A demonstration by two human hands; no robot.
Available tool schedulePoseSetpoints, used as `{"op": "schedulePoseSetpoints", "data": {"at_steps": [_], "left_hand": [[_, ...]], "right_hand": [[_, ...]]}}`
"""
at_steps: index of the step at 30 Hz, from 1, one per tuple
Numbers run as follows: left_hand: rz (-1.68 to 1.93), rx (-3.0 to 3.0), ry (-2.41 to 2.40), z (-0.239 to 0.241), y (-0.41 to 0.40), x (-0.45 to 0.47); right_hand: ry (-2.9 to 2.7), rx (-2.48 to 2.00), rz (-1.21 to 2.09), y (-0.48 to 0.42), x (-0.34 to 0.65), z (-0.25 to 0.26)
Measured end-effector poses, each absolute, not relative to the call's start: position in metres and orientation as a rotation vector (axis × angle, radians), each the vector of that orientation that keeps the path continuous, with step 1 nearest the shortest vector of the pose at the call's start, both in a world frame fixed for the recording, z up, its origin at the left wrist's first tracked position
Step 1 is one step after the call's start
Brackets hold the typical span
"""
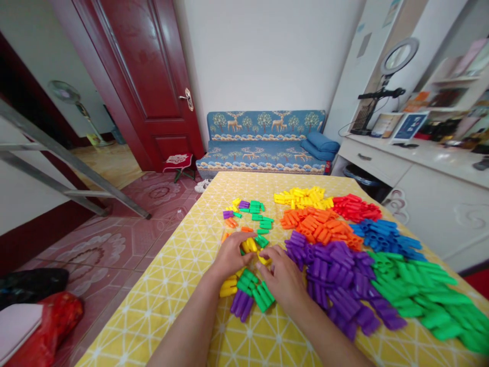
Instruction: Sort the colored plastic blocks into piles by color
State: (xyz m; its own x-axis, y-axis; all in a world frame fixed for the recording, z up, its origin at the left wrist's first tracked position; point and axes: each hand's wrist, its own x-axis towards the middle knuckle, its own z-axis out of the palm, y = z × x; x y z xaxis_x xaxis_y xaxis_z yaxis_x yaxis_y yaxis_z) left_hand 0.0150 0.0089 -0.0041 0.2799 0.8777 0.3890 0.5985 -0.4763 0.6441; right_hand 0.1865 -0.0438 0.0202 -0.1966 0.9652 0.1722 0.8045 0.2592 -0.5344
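My left hand (230,255) is curled over a small cluster of yellow pegs (250,245) on the yellow tablecloth (179,285). My right hand (281,275) sits beside it, fingers bent, pinching a yellow piece (263,260) between fingertips. Under and between the hands lies a mixed clump of green pegs (256,291), purple pegs (241,304) and yellow pegs (228,288). Loose green, purple and orange pieces (256,216) are scattered just beyond the hands.
Sorted piles lie to the right: purple (340,278), green (424,293), blue (384,236), orange (319,226), red (355,206), yellow (301,197). A blue sofa (263,142), red door (145,81), white cabinet (428,173) and ladder (64,163) surround the table.
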Motion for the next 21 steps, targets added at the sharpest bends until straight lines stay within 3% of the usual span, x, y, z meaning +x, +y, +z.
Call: {"op": "schedulePoseSetpoints", "data": {"at_steps": [7, 21], "left_hand": [[1.106, 2.072, 1.356, -0.005, 0.012, 0.017], [1.204, 1.979, 1.157, 0.004, 0.007, 0.017]], "right_hand": [[-2.474, -1.616, 0.497, -0.072, 0.199, 0.037], [-1.821, -1.433, 0.515, -0.048, 0.198, -0.013]]}}
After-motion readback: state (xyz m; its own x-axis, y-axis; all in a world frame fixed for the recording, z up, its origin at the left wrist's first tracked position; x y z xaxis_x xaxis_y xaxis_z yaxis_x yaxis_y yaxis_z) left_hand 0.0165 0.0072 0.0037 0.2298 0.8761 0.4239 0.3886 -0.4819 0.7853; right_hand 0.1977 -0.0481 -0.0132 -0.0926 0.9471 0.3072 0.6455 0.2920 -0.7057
